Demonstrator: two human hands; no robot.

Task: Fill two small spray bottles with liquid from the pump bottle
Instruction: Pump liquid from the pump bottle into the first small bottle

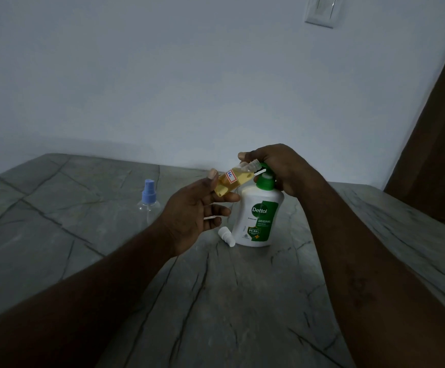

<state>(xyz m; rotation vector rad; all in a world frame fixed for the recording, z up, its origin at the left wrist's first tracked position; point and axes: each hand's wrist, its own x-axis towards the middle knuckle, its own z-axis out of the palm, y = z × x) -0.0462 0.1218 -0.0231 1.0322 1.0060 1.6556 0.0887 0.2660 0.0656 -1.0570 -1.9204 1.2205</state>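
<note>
- The left hand point(189, 211) pinches the small clear plastic spray bottle point(232, 181) between thumb and forefinger, and its other fingers lie loosely apart. The bottle is uncapped and part full of yellow liquid. It hangs tilted in the air over the middle of the grey stone tabletop point(242, 301), toward the far edge, with its mouth at the green spout. I judge that pinch thin: a sideways nudge could twist the bottle out and spill it.
- The right hand point(277, 168) curls over the green head of the white plastic pump bottle point(258, 221), thumb stretched above the small bottle's neck. That hand hides the spout, so I cannot tell whether spout and mouth line up. If they don't, a press would run liquid down the outside and onto the fingers, making the grip slicker.
- The small bottle looks fairly full, so one more full stroke may overflow it at this tilt.
- Nothing steadies the pump bottle's body. A hard, off-centre press could tip it.
- The white plastic spray cap point(226, 236) lies on its side just beside the pump bottle's base, on the near left. Drips could land on it, or a bump could roll it away.
- The clear round bottle with a blue spray top point(149, 205) stands upright, well apart toward the far left edge. It looks empty and light, so a swinging left forearm could topple it.
</note>
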